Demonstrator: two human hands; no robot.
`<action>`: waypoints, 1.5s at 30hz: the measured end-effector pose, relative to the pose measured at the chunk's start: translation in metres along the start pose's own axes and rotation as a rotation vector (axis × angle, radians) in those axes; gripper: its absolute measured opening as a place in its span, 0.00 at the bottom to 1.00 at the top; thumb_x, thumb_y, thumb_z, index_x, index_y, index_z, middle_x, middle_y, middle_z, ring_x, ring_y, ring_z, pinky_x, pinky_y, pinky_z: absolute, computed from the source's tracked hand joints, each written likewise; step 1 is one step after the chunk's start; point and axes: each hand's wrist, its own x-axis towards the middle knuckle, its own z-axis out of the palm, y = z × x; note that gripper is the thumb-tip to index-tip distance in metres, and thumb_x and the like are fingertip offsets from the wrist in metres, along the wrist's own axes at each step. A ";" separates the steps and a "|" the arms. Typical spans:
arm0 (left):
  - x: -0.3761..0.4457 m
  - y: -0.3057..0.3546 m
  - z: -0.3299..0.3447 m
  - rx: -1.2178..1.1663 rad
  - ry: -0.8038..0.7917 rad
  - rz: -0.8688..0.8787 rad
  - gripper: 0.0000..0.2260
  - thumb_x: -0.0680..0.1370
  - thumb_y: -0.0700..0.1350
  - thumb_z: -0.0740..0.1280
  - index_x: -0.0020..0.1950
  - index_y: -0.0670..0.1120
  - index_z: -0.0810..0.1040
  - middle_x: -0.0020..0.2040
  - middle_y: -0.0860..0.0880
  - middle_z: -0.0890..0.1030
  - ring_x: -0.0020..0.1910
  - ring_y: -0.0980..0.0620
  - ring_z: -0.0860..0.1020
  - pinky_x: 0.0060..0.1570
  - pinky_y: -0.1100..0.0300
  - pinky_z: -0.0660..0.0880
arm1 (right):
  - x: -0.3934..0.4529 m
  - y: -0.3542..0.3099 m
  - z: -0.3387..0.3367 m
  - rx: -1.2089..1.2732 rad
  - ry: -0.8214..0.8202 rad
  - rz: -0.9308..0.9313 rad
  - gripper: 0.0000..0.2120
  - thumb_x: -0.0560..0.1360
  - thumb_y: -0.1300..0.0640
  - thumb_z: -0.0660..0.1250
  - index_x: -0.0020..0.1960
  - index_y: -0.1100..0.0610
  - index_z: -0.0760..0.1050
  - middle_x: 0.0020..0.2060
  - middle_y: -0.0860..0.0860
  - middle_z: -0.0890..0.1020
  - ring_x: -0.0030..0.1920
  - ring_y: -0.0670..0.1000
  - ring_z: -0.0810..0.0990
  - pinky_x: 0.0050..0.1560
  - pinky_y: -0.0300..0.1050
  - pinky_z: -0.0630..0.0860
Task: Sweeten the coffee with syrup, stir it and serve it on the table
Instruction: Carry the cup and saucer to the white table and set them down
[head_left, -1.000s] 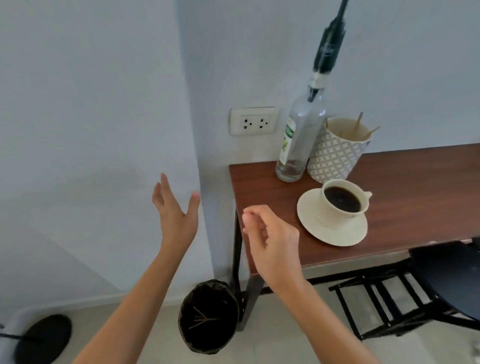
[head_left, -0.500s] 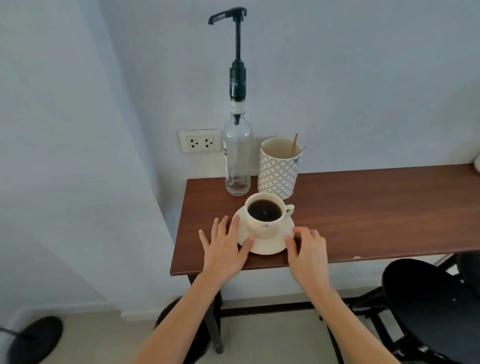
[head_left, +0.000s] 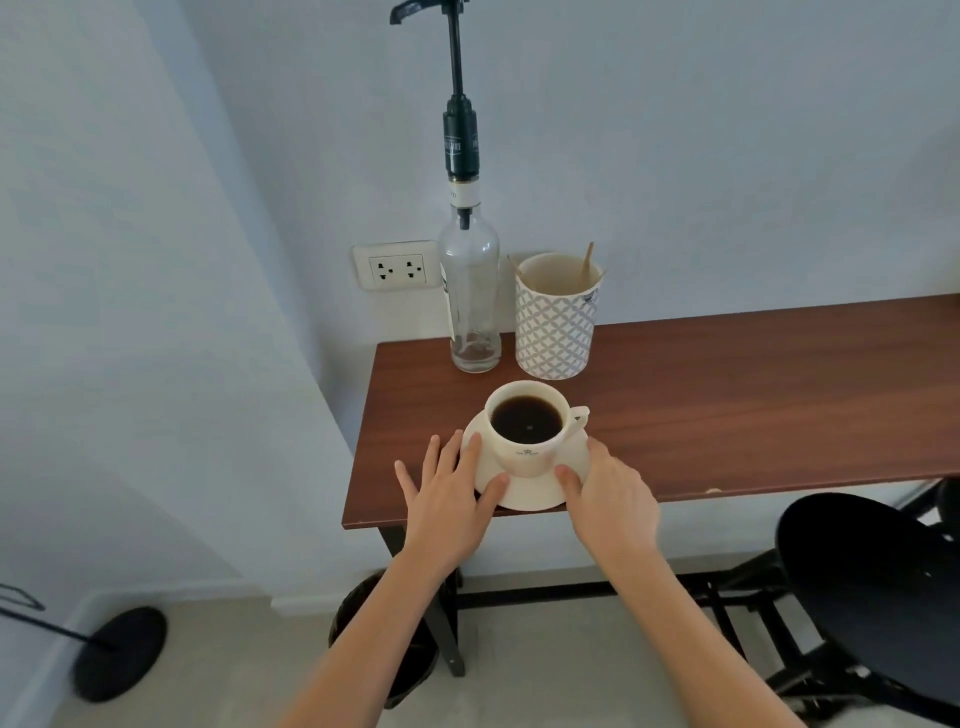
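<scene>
A white cup of black coffee (head_left: 527, 421) stands on a white saucer (head_left: 530, 498) near the front left of the brown table (head_left: 727, 400). My left hand (head_left: 449, 493) lies flat with fingers spread at the saucer's left rim, its thumb on the saucer. My right hand (head_left: 608, 493) grips the saucer's right rim, thumb on top, fingers hidden. Behind the cup stands a clear glass syrup bottle (head_left: 470, 306) with a tall black pump (head_left: 460, 135). Beside it is a patterned holder (head_left: 556, 322) with wooden stir sticks (head_left: 587, 260).
The table's left end meets the wall, where a double socket (head_left: 397, 266) sits. A black stool (head_left: 872, 582) stands at the right under the table edge. A dark bin (head_left: 395, 649) is on the floor below, and a black round stand base (head_left: 119, 652) at far left.
The view swung from the bin and wall to face the table. Both hands came forward to the saucer, and their thumbs now rest on its rim.
</scene>
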 end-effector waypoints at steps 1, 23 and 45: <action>-0.003 -0.001 0.000 -0.001 -0.001 0.007 0.29 0.83 0.63 0.51 0.82 0.54 0.52 0.83 0.52 0.55 0.83 0.45 0.47 0.75 0.33 0.37 | -0.004 0.001 0.001 0.031 -0.011 0.015 0.18 0.81 0.49 0.63 0.67 0.56 0.70 0.52 0.53 0.83 0.54 0.56 0.81 0.46 0.48 0.75; -0.079 0.001 0.004 -0.189 0.024 -0.051 0.29 0.83 0.62 0.53 0.82 0.55 0.50 0.83 0.53 0.52 0.82 0.49 0.41 0.75 0.37 0.33 | -0.055 0.035 0.011 1.250 -0.335 0.295 0.29 0.78 0.70 0.66 0.73 0.47 0.67 0.47 0.56 0.87 0.45 0.61 0.88 0.36 0.51 0.85; -0.312 -0.028 -0.044 -0.887 0.787 -0.603 0.34 0.75 0.44 0.76 0.77 0.55 0.64 0.68 0.50 0.74 0.56 0.46 0.83 0.49 0.54 0.83 | -0.165 -0.070 0.024 1.044 -1.173 -0.110 0.30 0.78 0.71 0.66 0.75 0.49 0.67 0.59 0.61 0.82 0.46 0.62 0.88 0.35 0.51 0.85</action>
